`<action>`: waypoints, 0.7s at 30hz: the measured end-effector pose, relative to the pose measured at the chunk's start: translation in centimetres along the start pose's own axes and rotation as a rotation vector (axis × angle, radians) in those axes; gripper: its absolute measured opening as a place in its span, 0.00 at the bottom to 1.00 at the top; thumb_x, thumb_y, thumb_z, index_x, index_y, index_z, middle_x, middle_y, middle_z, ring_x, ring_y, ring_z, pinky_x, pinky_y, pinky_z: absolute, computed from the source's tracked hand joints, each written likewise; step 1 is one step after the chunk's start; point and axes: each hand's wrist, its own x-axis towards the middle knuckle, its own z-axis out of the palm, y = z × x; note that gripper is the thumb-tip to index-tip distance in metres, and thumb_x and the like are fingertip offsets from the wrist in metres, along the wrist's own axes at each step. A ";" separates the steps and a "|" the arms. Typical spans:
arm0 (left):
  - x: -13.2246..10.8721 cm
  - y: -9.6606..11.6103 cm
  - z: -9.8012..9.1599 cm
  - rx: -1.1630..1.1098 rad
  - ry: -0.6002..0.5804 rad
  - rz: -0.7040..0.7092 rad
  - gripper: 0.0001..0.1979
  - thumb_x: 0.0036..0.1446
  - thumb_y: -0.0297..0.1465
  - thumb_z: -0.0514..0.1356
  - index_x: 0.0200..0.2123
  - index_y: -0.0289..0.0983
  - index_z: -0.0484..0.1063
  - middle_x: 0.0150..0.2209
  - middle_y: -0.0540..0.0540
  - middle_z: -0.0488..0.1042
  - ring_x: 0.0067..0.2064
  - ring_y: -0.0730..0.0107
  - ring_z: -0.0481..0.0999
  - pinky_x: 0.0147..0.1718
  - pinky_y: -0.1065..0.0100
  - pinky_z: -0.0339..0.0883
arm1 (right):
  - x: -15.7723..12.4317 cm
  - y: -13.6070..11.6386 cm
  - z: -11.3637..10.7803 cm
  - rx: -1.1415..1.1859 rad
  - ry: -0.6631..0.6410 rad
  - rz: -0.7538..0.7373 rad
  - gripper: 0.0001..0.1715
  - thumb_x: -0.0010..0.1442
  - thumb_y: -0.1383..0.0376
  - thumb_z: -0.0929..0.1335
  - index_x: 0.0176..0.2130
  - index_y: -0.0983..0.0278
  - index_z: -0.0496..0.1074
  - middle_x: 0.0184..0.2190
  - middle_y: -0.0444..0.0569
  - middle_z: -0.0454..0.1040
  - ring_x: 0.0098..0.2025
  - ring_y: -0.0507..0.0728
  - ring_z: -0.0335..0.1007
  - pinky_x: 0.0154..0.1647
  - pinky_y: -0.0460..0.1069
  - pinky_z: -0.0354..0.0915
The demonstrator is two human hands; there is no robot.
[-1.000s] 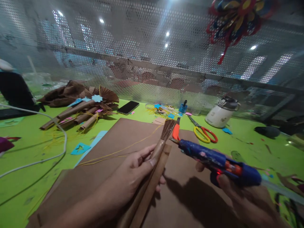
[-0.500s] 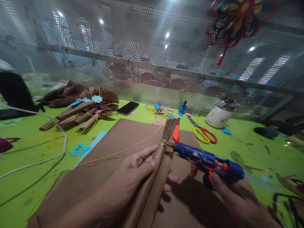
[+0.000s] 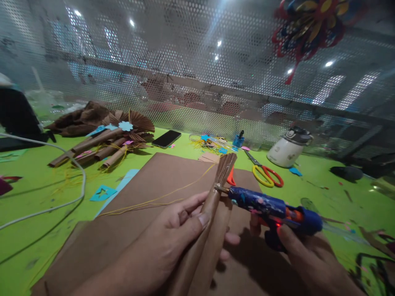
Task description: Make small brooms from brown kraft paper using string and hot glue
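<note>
My left hand (image 3: 182,226) is closed around a rolled brown paper tube (image 3: 200,242), thumb on top and fingertips showing past its right side. The tube's far end is gathered and flares into narrow pleats (image 3: 226,166). In my right hand (image 3: 302,246) is a blue hot glue gun (image 3: 262,201), with a clear glue stick coming out of its back and a red light by the trigger. Its metal nozzle touches the tube just below the pleats. Yellow thread (image 3: 173,191) trails left from there over large brown paper sheets (image 3: 148,176).
Finished-looking brown paper fans (image 3: 120,144) lie at the back left. A phone (image 3: 166,139), scissors (image 3: 262,170), a white bottle (image 3: 288,150) and scraps (image 3: 212,144) stand or lie behind the paper. A white cable (image 3: 84,185) curves along the left; a perforated metal panel (image 3: 185,94) rises behind.
The paper tube and glue gun have shifted slightly right in the view, together with both hands. The nozzle stays against the gathered neck of the tube.
</note>
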 end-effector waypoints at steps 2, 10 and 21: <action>0.0 0.1 0.0 -0.001 0.004 -0.001 0.23 0.62 0.36 0.54 0.60 0.42 0.60 0.39 0.37 0.79 0.36 0.63 0.79 0.34 0.66 0.71 | -0.3 0.4 -0.1 -0.018 -0.014 -0.003 0.18 0.61 0.53 0.64 0.37 0.60 0.79 0.30 0.49 0.81 0.34 0.60 0.78 0.33 0.46 0.75; 0.0 0.2 0.3 -0.036 0.022 0.037 0.23 0.61 0.35 0.56 0.59 0.39 0.62 0.42 0.37 0.78 0.35 0.66 0.78 0.35 0.69 0.71 | -1.2 1.2 -0.9 -0.107 -0.090 -0.102 0.14 0.58 0.53 0.66 0.39 0.55 0.78 0.30 0.45 0.81 0.34 0.60 0.78 0.36 0.47 0.75; -0.4 0.2 0.8 0.074 0.059 0.017 0.27 0.60 0.37 0.56 0.61 0.41 0.57 0.39 0.39 0.78 0.35 0.62 0.79 0.33 0.65 0.72 | -0.9 0.9 0.5 0.217 0.008 0.099 0.22 0.60 0.50 0.63 0.37 0.62 0.77 0.30 0.53 0.80 0.35 0.64 0.77 0.36 0.52 0.74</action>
